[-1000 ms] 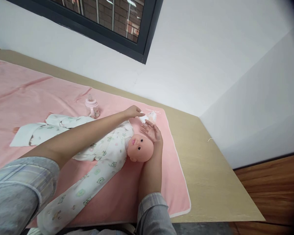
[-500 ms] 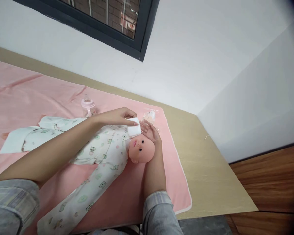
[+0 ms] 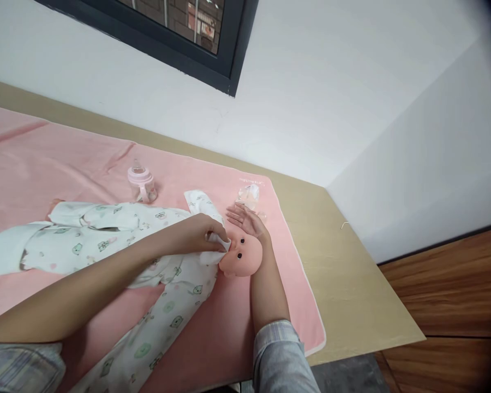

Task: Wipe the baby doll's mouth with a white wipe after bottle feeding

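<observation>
A baby doll lies on its back in white patterned clothes, its head towards the right. My left hand reaches across the doll's chest, closed on a white folded cloth. That cloth is at the doll's mouth and chin, partly covering them. Under the doll's head runs my right forearm, and my right hand lies palm up beyond the head, its fingers stretched out and holding nothing.
A pink baby bottle with a handle stands on the pink blanket. Near my right fingers lie a clear plastic packet and a small clear item. The wooden table meets a white wall below a dark-framed window.
My left hand has moved the cloth from beside the doll's face down to its mouth and chin. The doll's far sleeve is now uncovered. The view has shifted slightly.
</observation>
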{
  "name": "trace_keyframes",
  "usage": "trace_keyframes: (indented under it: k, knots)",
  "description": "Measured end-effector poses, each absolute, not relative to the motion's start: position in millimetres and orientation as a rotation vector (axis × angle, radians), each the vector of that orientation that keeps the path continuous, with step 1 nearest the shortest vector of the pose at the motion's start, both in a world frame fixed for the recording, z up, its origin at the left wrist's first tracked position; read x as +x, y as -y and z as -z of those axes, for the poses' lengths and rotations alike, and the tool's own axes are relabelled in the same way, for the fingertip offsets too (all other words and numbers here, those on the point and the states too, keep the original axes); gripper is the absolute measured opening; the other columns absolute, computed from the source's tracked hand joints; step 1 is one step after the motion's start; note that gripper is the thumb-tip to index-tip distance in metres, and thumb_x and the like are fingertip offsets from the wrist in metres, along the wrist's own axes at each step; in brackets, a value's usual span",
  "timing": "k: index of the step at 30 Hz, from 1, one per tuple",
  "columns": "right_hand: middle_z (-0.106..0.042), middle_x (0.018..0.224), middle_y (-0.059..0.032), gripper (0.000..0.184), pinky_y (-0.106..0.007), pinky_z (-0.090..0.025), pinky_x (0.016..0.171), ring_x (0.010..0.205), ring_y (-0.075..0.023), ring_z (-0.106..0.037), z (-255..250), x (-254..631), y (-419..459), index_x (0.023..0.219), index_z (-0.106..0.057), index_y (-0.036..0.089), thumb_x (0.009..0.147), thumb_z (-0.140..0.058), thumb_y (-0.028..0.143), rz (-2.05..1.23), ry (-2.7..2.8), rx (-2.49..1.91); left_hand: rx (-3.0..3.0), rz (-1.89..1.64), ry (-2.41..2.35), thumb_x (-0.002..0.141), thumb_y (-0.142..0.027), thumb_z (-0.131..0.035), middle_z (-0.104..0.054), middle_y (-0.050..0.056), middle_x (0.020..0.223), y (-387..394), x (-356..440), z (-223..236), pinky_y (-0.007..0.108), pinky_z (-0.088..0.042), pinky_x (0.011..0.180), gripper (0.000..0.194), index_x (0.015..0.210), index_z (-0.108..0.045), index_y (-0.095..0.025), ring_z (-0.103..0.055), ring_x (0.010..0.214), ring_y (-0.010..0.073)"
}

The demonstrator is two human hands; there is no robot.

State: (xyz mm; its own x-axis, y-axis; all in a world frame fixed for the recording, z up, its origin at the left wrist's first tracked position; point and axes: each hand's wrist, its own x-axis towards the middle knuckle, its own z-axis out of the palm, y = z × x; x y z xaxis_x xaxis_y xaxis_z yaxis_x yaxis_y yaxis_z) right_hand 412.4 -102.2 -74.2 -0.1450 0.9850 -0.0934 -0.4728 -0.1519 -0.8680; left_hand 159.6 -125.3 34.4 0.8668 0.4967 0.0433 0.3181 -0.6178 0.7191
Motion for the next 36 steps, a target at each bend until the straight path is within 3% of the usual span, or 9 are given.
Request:
trace_keyframes:
  k: [14, 20, 36]
  knots:
    - [-0.073, 0.118, -0.0066, 0.033, -0.047, -0.043, 0.115, 0.113, -0.0199, -0.067, 66, 406, 107, 0.122, -0.060, 0.018, 0.091, -0.060, 0.029, -1.579, 0.900, -0.886, 2.435, -0.275, -0.584, 0.085, -0.026, -0.065, -0.069, 0.001, 0.080, 135, 165, -34, 0.026, -0.040, 0.066, 0.017, 0.090, -0.080, -0.023, -0.060, 0.068, 0.0161]
    - [-0.070, 0.125, -0.0094, 0.035, -0.048, -0.040, 0.115, 0.124, -0.0194, -0.062, 64, 405, 109, 0.129, -0.056, 0.014, 0.096, -0.053, 0.025, -1.566, 0.923, -0.898, 2.512, -0.355, -0.550, 0.085, -0.020, -0.062, -0.070, 0.004, 0.081, 133, 162, -33, 0.028, -0.042, 0.071, 0.018, 0.091, -0.079, -0.019, -0.063, 0.075, 0.0199]
    - [-0.071, 0.124, -0.0101, 0.032, -0.049, -0.042, 0.113, 0.123, -0.0199, -0.063, 61, 405, 110, 0.125, -0.057, 0.013, 0.096, -0.052, 0.024, -1.544, 0.956, -0.925, 2.601, -0.364, -0.692, 0.089, -0.013, -0.069, -0.073, 0.002, 0.092, 132, 162, -31, 0.034, -0.040, 0.084, 0.011, 0.094, -0.076, -0.019, -0.066, 0.088, 0.0226]
